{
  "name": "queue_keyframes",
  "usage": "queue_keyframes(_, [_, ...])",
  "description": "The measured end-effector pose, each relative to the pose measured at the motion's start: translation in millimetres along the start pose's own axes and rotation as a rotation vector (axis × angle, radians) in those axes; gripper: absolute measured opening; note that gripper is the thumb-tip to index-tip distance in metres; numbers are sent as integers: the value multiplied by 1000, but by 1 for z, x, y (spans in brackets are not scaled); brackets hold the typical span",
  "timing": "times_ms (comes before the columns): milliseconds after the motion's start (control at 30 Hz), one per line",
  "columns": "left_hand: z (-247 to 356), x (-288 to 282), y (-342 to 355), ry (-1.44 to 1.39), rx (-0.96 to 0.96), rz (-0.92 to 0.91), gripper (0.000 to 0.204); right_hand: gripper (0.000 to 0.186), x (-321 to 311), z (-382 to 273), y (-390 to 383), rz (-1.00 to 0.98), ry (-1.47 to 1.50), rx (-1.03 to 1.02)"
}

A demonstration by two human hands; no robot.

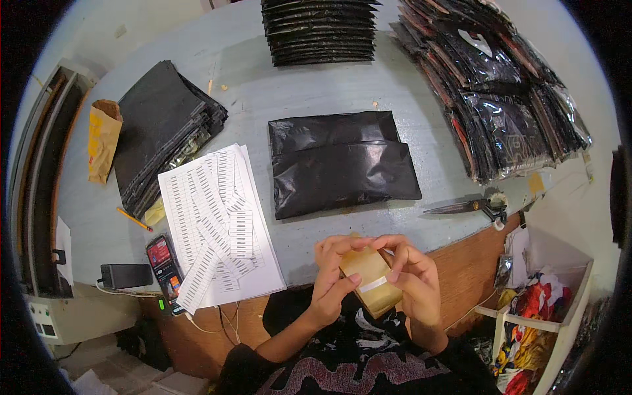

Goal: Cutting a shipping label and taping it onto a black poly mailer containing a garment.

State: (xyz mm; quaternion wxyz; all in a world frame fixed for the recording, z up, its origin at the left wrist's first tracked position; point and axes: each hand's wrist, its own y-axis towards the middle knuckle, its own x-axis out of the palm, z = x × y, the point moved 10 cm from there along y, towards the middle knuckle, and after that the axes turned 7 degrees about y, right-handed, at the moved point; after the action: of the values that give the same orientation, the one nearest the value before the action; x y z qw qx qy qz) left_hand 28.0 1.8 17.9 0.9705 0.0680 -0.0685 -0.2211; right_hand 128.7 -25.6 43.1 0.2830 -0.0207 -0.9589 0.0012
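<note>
Close to my body, just off the table's front edge, I hold a wide tan roll of packing tape between both hands. A small white strip lies across its face. My left hand grips the roll's left side, its thumb pressed near one end of the strip. On the other side my right hand is closed on the roll, thumb and fingers near the strip's other end. Beyond the hands a black plastic mailer bag lies flat on the table, its flap folded over.
Tall stacks of black packages and clear-wrapped packages stand far and right. Scissors lie at the right edge. On the left are black bags, printed sheets, a phone, a pencil and a paper bag.
</note>
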Motion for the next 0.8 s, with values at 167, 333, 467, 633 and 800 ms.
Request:
queue_keyframes(167, [0,0,-1,-1,6,-10,45,9,-1,-1,-1,11,-42,1])
queue_keyframes(333, [0,-2,-2,36,12,-6,43,10,-1,1,0,18,-59,-3])
queue_keyframes(467, [3,-1,-1,57,27,-11,43,11,0,-3,-2,21,-100,-41])
queue_keyframes(633, [-2,-1,-3,18,5,-1,42,10,-2,-3,-2,24,-118,-61])
queue_keyframes(800, [1,-2,-2,46,22,-5,43,10,-1,-4,-2,23,-140,-71])
